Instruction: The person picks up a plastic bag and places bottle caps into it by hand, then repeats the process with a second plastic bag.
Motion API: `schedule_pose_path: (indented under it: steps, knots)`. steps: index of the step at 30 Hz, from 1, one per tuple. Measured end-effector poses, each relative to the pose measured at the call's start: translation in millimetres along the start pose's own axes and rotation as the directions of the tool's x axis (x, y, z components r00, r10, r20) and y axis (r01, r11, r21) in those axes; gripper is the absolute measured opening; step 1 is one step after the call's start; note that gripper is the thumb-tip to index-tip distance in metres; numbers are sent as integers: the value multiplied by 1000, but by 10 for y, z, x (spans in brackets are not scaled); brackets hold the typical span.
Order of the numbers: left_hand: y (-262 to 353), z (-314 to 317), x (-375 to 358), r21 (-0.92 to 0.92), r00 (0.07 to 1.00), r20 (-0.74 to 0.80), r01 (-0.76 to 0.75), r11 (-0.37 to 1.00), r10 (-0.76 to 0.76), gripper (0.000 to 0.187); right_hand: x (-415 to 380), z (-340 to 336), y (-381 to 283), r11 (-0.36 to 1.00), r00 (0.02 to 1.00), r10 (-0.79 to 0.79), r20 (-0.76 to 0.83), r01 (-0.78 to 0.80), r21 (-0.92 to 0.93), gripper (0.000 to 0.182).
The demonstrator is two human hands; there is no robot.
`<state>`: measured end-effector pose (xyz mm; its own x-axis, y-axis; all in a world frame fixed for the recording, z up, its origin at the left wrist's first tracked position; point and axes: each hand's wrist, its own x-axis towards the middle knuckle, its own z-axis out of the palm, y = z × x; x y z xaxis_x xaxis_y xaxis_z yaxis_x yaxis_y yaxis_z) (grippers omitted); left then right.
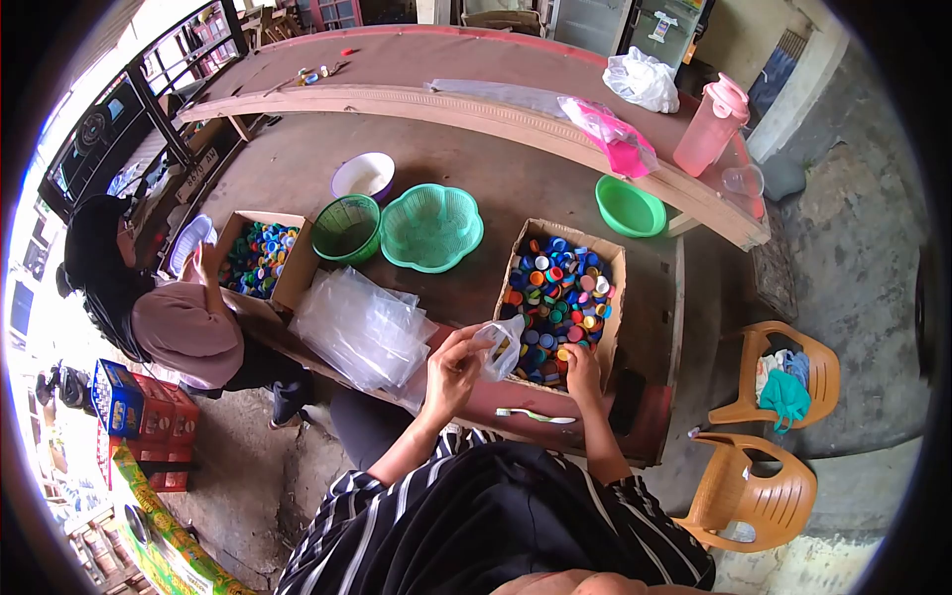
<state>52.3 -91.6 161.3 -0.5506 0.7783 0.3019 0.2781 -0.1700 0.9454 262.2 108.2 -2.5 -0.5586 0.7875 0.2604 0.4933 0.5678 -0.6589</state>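
My left hand (454,372) pinches a clear plastic bag (506,349), its mouth hanging at the near left corner of a cardboard box (619,283). Colourful plastic bottle caps (557,288) fill that box. Over its near right part, my right hand (583,373) has its fingers closed around what looks like a yellow bottle cap (563,354). On the table edge between my hands lies a toothbrush (535,416) with a white and green handle. A stack of clear plastic bags (362,327) lies left of my left hand.
A co-worker (188,317) stands at left by another box of caps (260,260). Green baskets (432,228), a white bowl (364,177) and a green basin (631,206) sit farther back. A raised ledge (476,104) holds a pink jug (712,129). Orange chairs (764,491) stand at right.
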Motion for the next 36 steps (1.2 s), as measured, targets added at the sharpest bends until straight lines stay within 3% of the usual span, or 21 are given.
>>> schedule_pose_path:
  steps: [6,11,17,18,19,21,22,25,26,31,34,36]
  knots:
    - [43,-10,8,43,1000,-12,25,999,-25,40,-34,19,-9,1000,1000,-13,-25,12,-29,18]
    - [42,-19,38,138,996,-30,-79,987,84,47,-18,23,-25,999,999,5,-37,-6,-46,16]
    - [161,-24,156,177,991,-25,-127,976,134,47,-9,9,-25,996,997,62,-38,-59,74,19]
    - [169,-20,184,169,990,-25,-134,976,140,47,12,11,2,997,997,18,-77,-12,76,19]
    - [163,-15,212,165,988,-24,-148,975,154,47,17,-14,38,960,986,165,-9,-158,232,18]
    - [145,-8,271,153,982,-27,-180,972,187,47,48,-74,112,757,900,399,178,-433,489,16]
    - [159,1,292,152,981,-26,-186,971,192,46,74,-90,150,604,899,370,234,-424,674,17]
    - [191,24,360,156,981,-19,-186,970,191,45,71,-189,165,308,839,419,348,-491,815,19]
    - [221,27,382,84,990,-18,-136,987,138,45,79,-176,214,304,837,406,368,-503,809,21]
    - [382,-98,637,-70,985,-78,-157,985,151,44,81,-139,294,287,828,399,394,-521,804,22]
    - [564,-270,781,-5,962,-140,-238,971,235,44,109,-99,286,257,814,422,399,-529,809,24]
    - [646,-329,820,-95,966,-166,-215,972,198,43,102,-99,276,232,802,436,407,-538,811,25]
